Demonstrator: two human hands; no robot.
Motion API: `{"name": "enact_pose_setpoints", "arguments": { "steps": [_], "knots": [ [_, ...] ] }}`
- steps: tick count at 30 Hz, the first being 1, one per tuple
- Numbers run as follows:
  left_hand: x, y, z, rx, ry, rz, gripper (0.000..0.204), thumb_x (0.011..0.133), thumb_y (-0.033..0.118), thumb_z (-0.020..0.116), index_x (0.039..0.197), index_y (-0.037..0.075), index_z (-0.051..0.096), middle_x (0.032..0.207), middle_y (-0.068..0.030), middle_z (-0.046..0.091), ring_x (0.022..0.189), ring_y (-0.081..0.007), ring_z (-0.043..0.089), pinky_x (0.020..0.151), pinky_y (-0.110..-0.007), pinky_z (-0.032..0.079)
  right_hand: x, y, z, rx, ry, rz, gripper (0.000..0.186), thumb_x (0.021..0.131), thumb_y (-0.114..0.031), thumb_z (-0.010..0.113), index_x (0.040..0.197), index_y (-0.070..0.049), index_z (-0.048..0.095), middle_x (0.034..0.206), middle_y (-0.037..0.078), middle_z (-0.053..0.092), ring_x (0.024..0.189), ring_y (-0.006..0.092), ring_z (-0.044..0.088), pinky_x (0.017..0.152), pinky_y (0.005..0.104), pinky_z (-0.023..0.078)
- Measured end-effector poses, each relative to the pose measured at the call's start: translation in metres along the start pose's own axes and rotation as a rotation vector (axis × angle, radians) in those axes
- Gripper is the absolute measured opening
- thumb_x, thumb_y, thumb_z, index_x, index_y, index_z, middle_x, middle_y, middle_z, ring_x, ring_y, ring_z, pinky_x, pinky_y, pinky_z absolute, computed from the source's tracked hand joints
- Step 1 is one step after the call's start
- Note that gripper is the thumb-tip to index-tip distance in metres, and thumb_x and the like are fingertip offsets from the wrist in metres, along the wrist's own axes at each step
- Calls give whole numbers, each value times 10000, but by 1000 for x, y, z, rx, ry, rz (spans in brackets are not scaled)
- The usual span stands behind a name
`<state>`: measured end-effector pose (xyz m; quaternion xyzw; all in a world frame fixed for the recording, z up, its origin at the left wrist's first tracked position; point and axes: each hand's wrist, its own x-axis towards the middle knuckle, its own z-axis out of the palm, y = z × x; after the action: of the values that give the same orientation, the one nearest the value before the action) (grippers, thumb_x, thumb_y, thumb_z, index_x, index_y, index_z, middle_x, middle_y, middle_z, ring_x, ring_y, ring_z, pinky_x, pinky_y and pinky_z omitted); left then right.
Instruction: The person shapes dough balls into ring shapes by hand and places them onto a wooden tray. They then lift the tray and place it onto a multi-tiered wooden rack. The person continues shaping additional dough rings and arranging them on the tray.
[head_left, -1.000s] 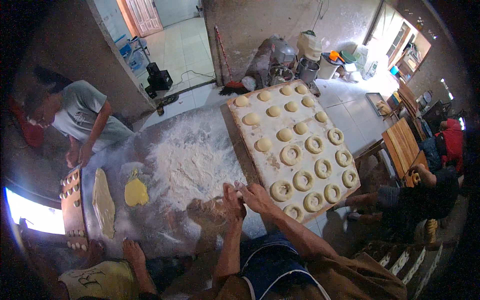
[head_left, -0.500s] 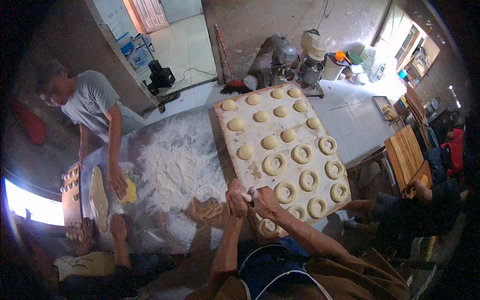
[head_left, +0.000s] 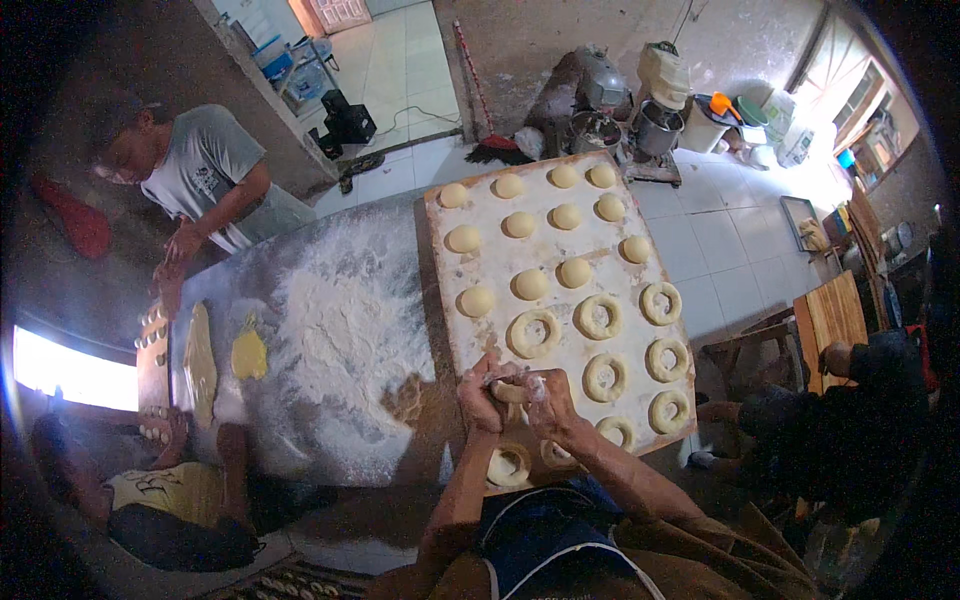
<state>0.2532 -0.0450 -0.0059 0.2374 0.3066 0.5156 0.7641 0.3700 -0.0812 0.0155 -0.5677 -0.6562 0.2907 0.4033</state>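
Observation:
My left hand (head_left: 480,395) and my right hand (head_left: 550,400) are closed around a floury piece of dough (head_left: 508,393), which looks curved like a ring, over the lower left of a flour-dusted board (head_left: 470,340). On that board, several round dough balls (head_left: 530,285) lie in rows toward the back, with several dough rings (head_left: 604,378) at the front and right. Left of the board, loose white flour (head_left: 340,330) covers part of a metal table (head_left: 280,440). A yellow soft lump (head_left: 249,355) and a long pale dough slab (head_left: 200,360) lie farther left.
A person in grey (head_left: 215,165) leans over a small board (head_left: 152,370) at the far left; another in yellow (head_left: 160,490) is at lower left. A dark-clothed person (head_left: 850,420) is right, beside wooden boards (head_left: 830,300). Mixers (head_left: 660,120) and a broom (head_left: 495,150) stand behind.
My joined hands have moved from over the flour onto the board, with the dough between them. The grey-shirted person reached to the yellow lump, then drew back to the left board.

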Motion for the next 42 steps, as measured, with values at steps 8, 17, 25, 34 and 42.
{"name": "enact_pose_setpoints", "arguments": {
  "steps": [8,17,25,34,42],
  "knots": [
    [2,-7,6,369,-124,209,367,837,380,471,811,16,506,710,-56,527,621,-200,506,568,-307,411,-14,35,3,-39,-31,19,301,796,-253,520,598,-28,540,587,195,546,567,374,555,533,435,435],
    [12,-1,-10,397,-101,-23,353,886,398,380,795,69,473,672,-52,501,603,-167,472,552,-321,395,-10,35,-1,45,-83,72,281,811,-254,508,665,-16,541,578,188,526,546,371,530,505,432,412],
    [15,-24,-45,667,-18,271,275,890,243,472,1007,-4,493,883,-138,565,714,-236,531,616,-342,445,4,12,9,135,85,-88,361,891,-283,382,748,24,507,561,180,485,495,382,459,486,430,370],
    [64,24,-66,1926,165,1004,255,877,97,521,1112,1,518,989,-160,596,875,-360,562,746,-462,464,40,-13,-6,-142,-49,213,365,785,-134,585,1095,42,506,1087,263,520,918,391,551,667,408,480],
    [50,50,-45,1528,66,436,235,778,158,676,928,-15,621,880,-165,580,869,-334,560,763,-415,441,49,35,-23,-622,143,-63,556,796,-155,597,1229,105,365,1120,291,491,1060,441,464,929,489,365]
  ]
}}
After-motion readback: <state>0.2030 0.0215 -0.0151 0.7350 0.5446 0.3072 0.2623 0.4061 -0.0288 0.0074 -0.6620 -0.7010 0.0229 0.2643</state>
